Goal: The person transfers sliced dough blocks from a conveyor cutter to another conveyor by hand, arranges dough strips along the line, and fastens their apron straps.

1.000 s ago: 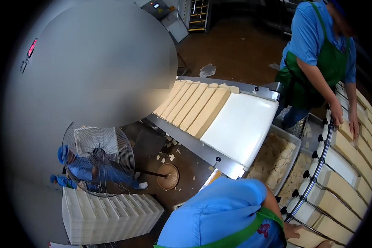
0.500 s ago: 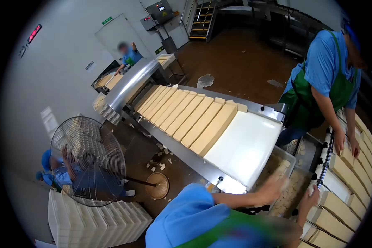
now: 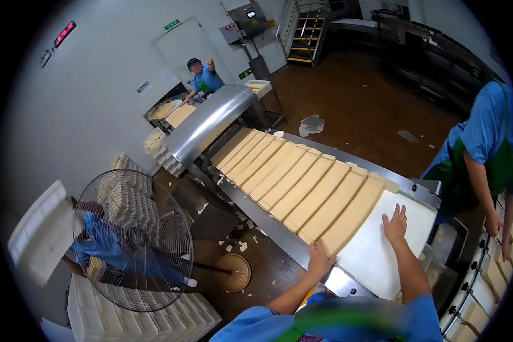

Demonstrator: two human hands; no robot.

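Note:
My left hand (image 3: 320,259) is at the near end of the closest long pale slab (image 3: 356,214), fingers loosely extended and apparently touching its corner. Over the bare white conveyor belt (image 3: 362,256), to the right of that slab, my right hand (image 3: 394,224) has its fingers spread and holds nothing. More pale slabs (image 3: 290,174) lie side by side across the belt, running back to a curved metal cover (image 3: 216,122). Their exact material cannot be made out.
A second line with pale slabs (image 3: 490,279) runs at the right, where a co-worker (image 3: 484,137) stands. Metal rails (image 3: 290,251) edge the belt. At left are a caged floor fan (image 3: 134,239), stacked white trays (image 3: 137,313) and a person holding a tray (image 3: 40,233).
Both my hands have moved left from the side line and scrap bin to the belt's end. The slabs have advanced toward the belt's end. A person at left has raised a white tray.

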